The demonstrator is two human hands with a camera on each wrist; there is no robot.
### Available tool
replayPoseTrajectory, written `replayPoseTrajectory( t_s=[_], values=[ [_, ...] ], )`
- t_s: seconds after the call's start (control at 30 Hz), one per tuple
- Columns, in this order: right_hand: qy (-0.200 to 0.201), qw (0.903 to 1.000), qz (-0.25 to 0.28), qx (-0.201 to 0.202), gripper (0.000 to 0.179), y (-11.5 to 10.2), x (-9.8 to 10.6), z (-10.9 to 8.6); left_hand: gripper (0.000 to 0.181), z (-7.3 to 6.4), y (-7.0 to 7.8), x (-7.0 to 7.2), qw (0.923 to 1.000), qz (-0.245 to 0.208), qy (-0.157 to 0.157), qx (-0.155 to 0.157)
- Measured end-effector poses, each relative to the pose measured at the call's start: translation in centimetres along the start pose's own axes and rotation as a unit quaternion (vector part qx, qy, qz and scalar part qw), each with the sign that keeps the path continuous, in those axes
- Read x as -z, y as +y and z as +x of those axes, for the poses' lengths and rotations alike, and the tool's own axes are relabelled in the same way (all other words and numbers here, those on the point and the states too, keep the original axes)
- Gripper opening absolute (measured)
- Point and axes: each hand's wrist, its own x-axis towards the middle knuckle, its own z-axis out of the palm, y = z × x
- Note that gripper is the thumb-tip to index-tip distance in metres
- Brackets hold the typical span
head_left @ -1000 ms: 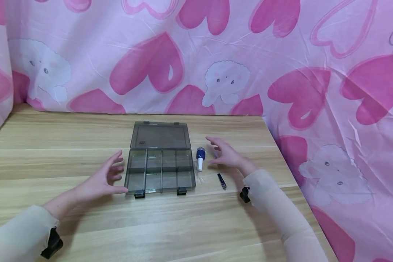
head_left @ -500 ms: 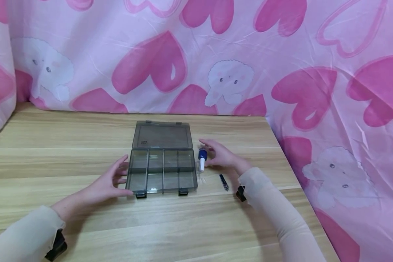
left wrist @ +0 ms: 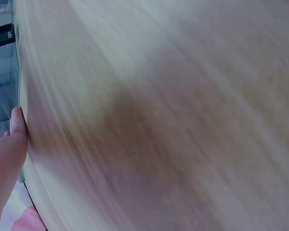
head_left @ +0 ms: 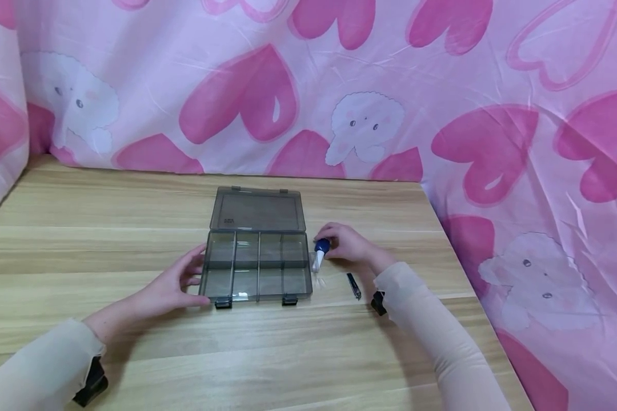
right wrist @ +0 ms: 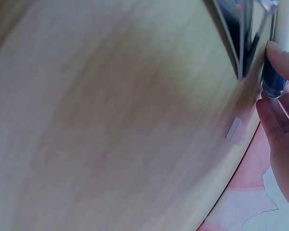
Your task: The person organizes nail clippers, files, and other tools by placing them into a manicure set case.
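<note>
Two hands work on either side of a smoky, see-through compartment box point(head_left: 272, 281) at a wood-grained table point(head_left: 267, 354), the box lying with its lid point(head_left: 257, 211) folded back toward the far side. The left hand point(head_left: 167, 288), thumb and fingers spread apart, rests against the box's left side, the thumb at the near corner and the fingers along the wall; the left wrist view shows the thumb lying along the edge. Across from it, the right hand point(head_left: 345, 242) pinches a small bottle point(head_left: 320, 252) with a dark blue body and a white cap, just beside the box's right wall. The bottle leans, its blue end toward the hand and its white end pointing to the near side; seen from the right wrist, the thumb presses the blue part while fingers bend about its base. A pair of nail clippers point(head_left: 353, 286) lies on the table to the near side of the right hand, apart from the box. Dividers split the box into compartments, and two black latches point(head_left: 223, 303) jut from its front edge. Pale sleeves point(head_left: 432, 325) cover both forearms, and a pink cloth point(head_left: 380, 51) printed with hearts and white, fluffy animals hangs behind.
</note>
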Motion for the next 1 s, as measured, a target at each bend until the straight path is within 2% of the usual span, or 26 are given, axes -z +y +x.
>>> replayPoseTrajectory(
  t_s=[0.2,0.37,0.57,0.77,1.0],
  values=[
    [0.004,0.9995,0.010,-0.028,0.037,0.2,0.2,-0.9,0.110,0.0,0.0,-0.2,0.9999,-0.010,-0.007,0.002],
    [0.028,0.9983,0.020,-0.047,0.037,0.5,0.5,-1.7,0.110,-0.2,-0.1,-0.2,1.0000,-0.005,-0.002,0.000],
    [0.052,0.9942,0.074,-0.057,0.039,0.7,1.0,-2.6,0.111,-0.4,-0.2,-0.1,0.9999,0.000,-0.006,0.010],
    [0.080,0.9853,0.136,-0.066,0.043,0.4,1.6,-3.0,0.112,-0.3,0.1,0.0,0.9999,0.007,-0.006,0.010],
    [0.087,0.9762,0.177,-0.090,0.048,-0.6,2.1,-3.2,0.112,0.0,0.0,-0.1,1.0000,0.003,-0.004,0.005]
  ],
)
